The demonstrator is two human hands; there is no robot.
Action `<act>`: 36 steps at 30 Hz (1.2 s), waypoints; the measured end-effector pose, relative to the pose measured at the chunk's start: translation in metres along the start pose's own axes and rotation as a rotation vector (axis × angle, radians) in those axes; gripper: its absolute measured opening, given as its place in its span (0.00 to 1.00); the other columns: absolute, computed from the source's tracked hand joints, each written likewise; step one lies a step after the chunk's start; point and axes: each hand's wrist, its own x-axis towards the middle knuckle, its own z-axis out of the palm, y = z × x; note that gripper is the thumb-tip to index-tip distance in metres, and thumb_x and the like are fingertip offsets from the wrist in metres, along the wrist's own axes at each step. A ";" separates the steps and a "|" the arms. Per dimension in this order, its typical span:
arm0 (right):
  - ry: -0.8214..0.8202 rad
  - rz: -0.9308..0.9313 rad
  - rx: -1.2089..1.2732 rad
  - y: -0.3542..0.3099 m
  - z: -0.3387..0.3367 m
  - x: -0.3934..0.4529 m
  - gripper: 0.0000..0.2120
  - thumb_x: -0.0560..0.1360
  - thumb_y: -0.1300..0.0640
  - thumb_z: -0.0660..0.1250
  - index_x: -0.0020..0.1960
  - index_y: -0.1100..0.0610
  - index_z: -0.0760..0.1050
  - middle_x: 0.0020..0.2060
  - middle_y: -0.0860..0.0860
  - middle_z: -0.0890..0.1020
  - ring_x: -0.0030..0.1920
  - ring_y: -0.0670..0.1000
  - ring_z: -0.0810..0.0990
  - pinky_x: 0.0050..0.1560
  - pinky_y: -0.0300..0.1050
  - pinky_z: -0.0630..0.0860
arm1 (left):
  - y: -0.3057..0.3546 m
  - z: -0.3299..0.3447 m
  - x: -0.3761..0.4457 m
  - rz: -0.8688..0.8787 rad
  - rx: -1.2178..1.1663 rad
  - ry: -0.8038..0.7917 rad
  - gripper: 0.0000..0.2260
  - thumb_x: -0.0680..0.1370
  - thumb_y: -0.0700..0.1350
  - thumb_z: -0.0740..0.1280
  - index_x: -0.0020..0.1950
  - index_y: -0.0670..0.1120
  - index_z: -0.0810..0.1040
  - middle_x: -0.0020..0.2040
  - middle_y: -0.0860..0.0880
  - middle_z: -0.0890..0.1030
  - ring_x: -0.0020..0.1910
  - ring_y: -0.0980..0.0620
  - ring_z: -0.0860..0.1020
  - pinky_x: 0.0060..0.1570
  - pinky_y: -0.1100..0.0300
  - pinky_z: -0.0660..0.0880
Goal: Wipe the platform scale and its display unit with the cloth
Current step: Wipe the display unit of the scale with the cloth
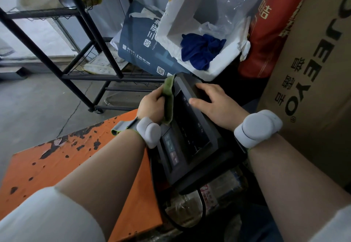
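The left hand [152,104] grips the soft, limp green cloth [168,101] against the display unit's [190,133] left edge while the right hand [214,104] rests flat on it, steadying the rigid casing.

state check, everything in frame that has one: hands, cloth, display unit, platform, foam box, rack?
left hand: grips the cloth, pressing it on the display unit's left edge
right hand: fingers spread, rests on the unit's top right
cloth: green, bunched, against the unit
display unit: tilted, screen dark
platform: orange, paint chipped, nothing on it but the forearm above
foam box: open, broken rim, blue fabric inside
rack: upright, on casters
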 end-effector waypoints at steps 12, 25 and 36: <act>0.003 0.004 0.005 0.002 0.000 0.002 0.30 0.76 0.45 0.63 0.74 0.52 0.59 0.73 0.51 0.59 0.73 0.53 0.59 0.74 0.51 0.57 | 0.021 0.001 0.007 0.058 -0.184 -0.064 0.17 0.79 0.39 0.60 0.66 0.51 0.75 0.65 0.52 0.76 0.65 0.55 0.72 0.68 0.60 0.66; 0.005 0.002 -0.007 0.002 0.001 0.003 0.30 0.76 0.45 0.63 0.74 0.51 0.58 0.73 0.51 0.59 0.74 0.53 0.58 0.74 0.50 0.56 | 0.020 -0.001 0.041 -0.009 -0.201 -0.176 0.14 0.80 0.44 0.61 0.65 0.46 0.76 0.55 0.49 0.79 0.57 0.53 0.76 0.65 0.60 0.69; 0.010 -0.001 0.004 0.005 0.001 0.006 0.30 0.75 0.45 0.63 0.74 0.50 0.59 0.73 0.50 0.59 0.73 0.52 0.58 0.74 0.50 0.57 | 0.020 0.006 0.071 -0.119 -0.313 -0.215 0.14 0.79 0.46 0.64 0.60 0.40 0.78 0.41 0.49 0.83 0.42 0.54 0.79 0.55 0.59 0.75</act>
